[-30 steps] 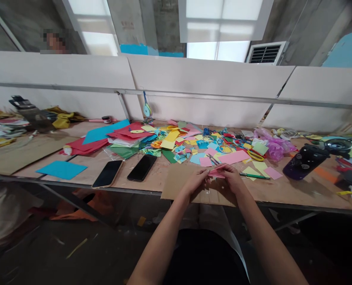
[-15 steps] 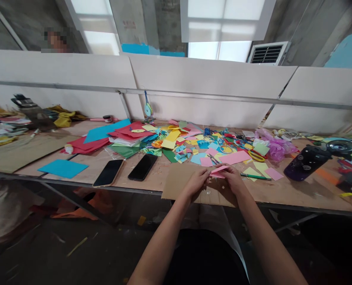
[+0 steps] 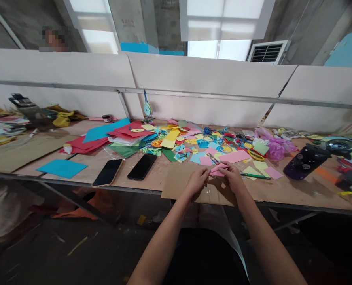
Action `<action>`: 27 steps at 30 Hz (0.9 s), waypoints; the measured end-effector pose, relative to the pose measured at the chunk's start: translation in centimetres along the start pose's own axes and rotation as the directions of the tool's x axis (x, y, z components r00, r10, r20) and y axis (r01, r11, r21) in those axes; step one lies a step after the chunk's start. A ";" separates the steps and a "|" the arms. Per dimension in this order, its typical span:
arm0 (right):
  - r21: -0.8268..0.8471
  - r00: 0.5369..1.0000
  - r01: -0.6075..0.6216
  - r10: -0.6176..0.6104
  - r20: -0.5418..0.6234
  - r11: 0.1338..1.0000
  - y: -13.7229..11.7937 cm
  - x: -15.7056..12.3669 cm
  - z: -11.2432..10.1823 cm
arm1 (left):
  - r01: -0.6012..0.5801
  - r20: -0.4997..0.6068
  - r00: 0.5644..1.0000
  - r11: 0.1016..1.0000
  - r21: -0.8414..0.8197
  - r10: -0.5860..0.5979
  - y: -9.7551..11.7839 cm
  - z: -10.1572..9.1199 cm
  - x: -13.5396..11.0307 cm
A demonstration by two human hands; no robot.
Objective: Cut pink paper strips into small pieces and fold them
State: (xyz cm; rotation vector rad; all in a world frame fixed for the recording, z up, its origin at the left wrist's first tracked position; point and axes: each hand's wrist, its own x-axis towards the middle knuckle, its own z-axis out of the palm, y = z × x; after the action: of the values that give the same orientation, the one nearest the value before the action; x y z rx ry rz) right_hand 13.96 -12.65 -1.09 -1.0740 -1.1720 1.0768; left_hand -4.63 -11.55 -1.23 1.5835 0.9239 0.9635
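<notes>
Between my two hands is a small pink piece of paper point(image 3: 216, 170), which looks folded. My left hand point(image 3: 199, 180) pinches its left end, and my right hand point(image 3: 231, 176) grips the right end with thumb and fingers. Both hands are above a brown cardboard sheet point(image 3: 176, 182) at the table's front edge. Just beyond the paper lie small scissors point(image 3: 213, 158), partly over pink scraps. A green pencil or pen point(image 3: 256, 175) rests right of my right hand, across yellow paper pieces.
Coloured paper scraps point(image 3: 193, 142) heap behind the cardboard. Two phones point(image 3: 142, 166) and a blue sheet point(image 3: 62, 168) lie left. Yellow-handled scissors point(image 3: 256, 155), a pink plastic bag point(image 3: 277, 146) and a dark bottle point(image 3: 305, 161) are on the right. A white partition point(image 3: 205, 79) borders the back.
The pink paper has tilted so that more of its upper face shows. My hands have shifted only slightly, still holding it. The rest of the table looks the same.
</notes>
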 end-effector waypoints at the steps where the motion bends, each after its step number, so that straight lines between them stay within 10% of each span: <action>1: 0.021 1.000 -0.004 0.004 -0.006 1.000 0.1 0.0 0.0 | 0.001 0.009 1.000 1.000 -0.008 -0.001 0.1 0.0 0.0; 27: 0.119 0.995 0.019 -0.008 -0.100 0.993 -0.4 -0.1 0.3 | 0.094 -0.033 0.994 0.961 -0.260 -0.106 0.4 -0.5 -0.1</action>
State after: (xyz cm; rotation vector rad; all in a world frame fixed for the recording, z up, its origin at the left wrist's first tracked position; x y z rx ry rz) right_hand 13.66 -12.76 -0.72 -1.0132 -1.0220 1.0577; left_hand -5.09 -11.56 -0.79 1.2881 0.8639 1.0096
